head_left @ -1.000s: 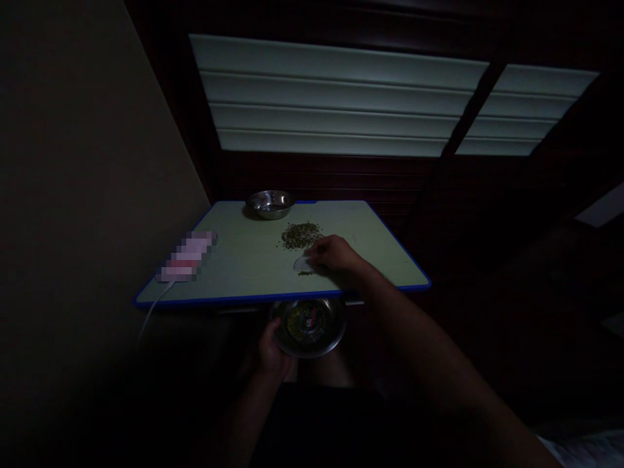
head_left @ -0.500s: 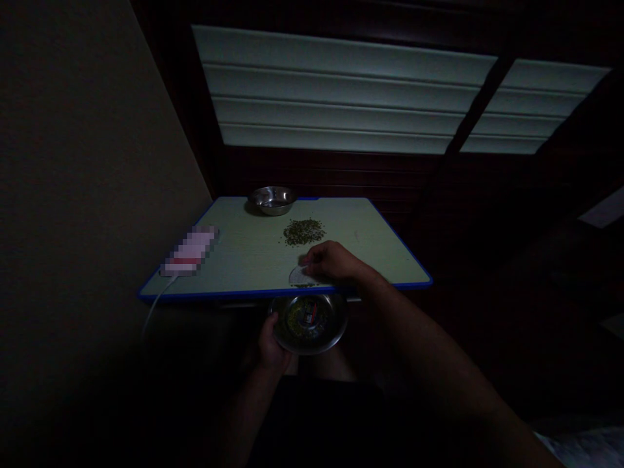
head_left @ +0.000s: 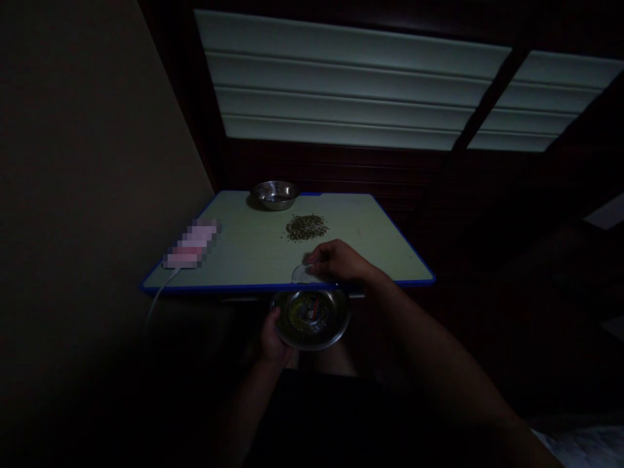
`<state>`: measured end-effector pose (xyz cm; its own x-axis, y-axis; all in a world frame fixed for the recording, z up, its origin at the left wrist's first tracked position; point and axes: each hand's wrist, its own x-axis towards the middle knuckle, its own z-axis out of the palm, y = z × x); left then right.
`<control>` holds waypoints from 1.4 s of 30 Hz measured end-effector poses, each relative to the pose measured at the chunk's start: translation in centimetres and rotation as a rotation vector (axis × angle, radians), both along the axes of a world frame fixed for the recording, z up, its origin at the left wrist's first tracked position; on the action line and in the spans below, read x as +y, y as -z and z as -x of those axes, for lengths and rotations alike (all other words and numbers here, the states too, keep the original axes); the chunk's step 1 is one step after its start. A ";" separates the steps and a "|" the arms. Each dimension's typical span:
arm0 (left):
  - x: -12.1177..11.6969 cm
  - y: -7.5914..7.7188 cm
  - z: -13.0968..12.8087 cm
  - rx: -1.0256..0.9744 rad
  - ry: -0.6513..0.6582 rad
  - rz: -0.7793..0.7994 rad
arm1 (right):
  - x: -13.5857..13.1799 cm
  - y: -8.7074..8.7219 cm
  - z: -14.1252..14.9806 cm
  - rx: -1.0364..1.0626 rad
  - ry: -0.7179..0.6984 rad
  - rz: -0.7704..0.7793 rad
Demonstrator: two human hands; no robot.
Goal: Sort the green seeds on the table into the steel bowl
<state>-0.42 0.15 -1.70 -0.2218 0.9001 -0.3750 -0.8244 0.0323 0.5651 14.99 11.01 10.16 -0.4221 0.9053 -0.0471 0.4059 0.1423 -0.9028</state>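
Note:
Below the table's front edge, my left hand grips the left rim of a shiny metal bowl, thumb over the rim. Small greenish grains and a reddish reflection show inside it. At the table's front edge, directly above the bowl, my right hand is closed on a thin, pale, translucent disc. Part of the disc is hidden by my fingers. Beyond that hand lies a loose pile of small dark green grains on the pale tabletop.
A second metal bowl stands at the table's back left. On the left side lies a pixelated pinkish object with a white cable hanging over the edge. The blue table edging borders the top. The room is dim.
Grains that lay along the front edge by the disc no longer show there. The disc and my right hand are now right at the edge. The view has shifted slightly.

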 end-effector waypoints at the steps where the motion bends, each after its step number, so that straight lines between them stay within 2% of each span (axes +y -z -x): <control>1: 0.0 0.0 0.0 -0.001 -0.004 0.006 | 0.0 0.1 0.0 0.003 0.004 0.000; 9: -0.1 -0.2 -0.1 -0.036 0.011 0.036 | -0.8 0.3 -0.2 0.068 0.014 0.030; 17: 0.1 0.7 0.0 -0.059 0.003 -0.007 | -0.3 0.7 0.5 0.063 0.052 -0.001; 27: 0.2 0.6 0.3 -0.041 -0.073 -0.038 | -0.1 0.4 1.2 0.076 -0.038 0.031; 33: 0.1 0.3 0.3 0.000 -0.096 -0.032 | 0.9 0.8 2.5 0.003 0.035 -0.073; 36: 0.0 0.3 0.4 -0.009 -0.106 -0.027 | 1.3 0.8 3.2 -0.020 -0.007 -0.086; 42: -0.1 0.3 0.4 -0.007 -0.121 -0.054 | 1.0 0.1 3.0 0.039 -0.102 0.017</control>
<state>-0.78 0.05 -1.98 -0.3271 0.8861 -0.3284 -0.8245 -0.0978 0.5573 11.95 12.01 10.07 -0.5138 0.8568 -0.0440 0.3548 0.1655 -0.9202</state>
